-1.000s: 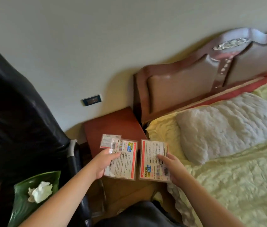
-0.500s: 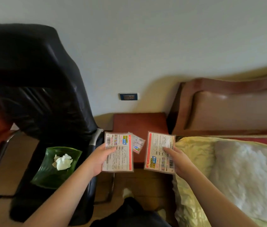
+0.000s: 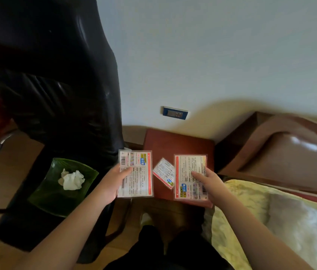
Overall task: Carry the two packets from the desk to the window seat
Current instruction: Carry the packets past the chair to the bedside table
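We hold one packet [image 3: 135,174] upright in our left hand [image 3: 113,180] and another packet [image 3: 190,177] in our right hand [image 3: 210,184], side by side above the nightstand [image 3: 177,143]

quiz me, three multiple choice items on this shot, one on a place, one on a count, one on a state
1. Where does the crumpled tissue lie?
A. in the green dish
B. on the bed
C. on the red nightstand

2. How many printed packets show in all?
A. one
B. two
C. three

3. What is the right hand doing?
A. hanging empty
B. holding a packet
C. gripping the black chair

Answers: 1 A, the tissue sits inside the dish on the black chair. 2 C, the left hand holds one packet, the right another, and a smaller packet shows between them. 3 B, its thumb presses on the packet's face.
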`<state>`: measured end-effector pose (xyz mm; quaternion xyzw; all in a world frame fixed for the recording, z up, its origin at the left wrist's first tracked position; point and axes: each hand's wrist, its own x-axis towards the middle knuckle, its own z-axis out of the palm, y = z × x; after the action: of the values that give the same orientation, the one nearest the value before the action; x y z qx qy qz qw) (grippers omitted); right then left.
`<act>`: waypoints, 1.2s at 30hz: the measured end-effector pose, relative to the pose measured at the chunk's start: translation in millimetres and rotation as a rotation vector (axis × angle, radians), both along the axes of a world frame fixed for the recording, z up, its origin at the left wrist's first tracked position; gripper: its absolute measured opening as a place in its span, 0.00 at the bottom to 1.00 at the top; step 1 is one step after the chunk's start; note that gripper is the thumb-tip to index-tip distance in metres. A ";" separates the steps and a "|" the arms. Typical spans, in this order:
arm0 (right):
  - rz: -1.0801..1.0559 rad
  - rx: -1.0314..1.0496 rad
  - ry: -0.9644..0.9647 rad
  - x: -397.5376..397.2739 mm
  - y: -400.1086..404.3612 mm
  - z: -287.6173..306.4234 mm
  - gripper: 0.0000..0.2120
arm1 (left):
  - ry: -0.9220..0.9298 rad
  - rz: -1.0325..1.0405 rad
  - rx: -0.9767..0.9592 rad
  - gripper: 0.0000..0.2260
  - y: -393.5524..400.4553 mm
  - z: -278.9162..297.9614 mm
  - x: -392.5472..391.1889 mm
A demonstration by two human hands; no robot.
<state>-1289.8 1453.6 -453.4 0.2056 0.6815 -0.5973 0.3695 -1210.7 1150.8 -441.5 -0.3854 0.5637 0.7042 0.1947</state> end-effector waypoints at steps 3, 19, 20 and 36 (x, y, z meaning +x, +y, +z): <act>0.107 0.059 0.006 -18.9 -6.3 -14.0 0.10 | -0.013 -0.002 -0.030 0.11 -8.2 -9.7 -4.9; 0.785 0.392 0.168 -88.2 -63.6 -156.5 0.13 | -0.134 0.250 -0.023 0.13 15.5 -78.3 32.5; 0.841 0.425 0.200 -89.2 -67.1 -166.8 0.13 | -0.135 0.250 -0.027 0.14 18.1 -84.4 34.0; 0.920 0.562 0.329 -86.5 -87.8 -265.5 0.21 | -0.188 0.260 -0.110 0.11 38.4 -146.2 64.1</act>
<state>-1376.2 1365.8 -718.9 -0.1181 0.8825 -0.1944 0.4117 -1146.6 1189.2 -587.7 -0.5292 0.5260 0.6524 0.1325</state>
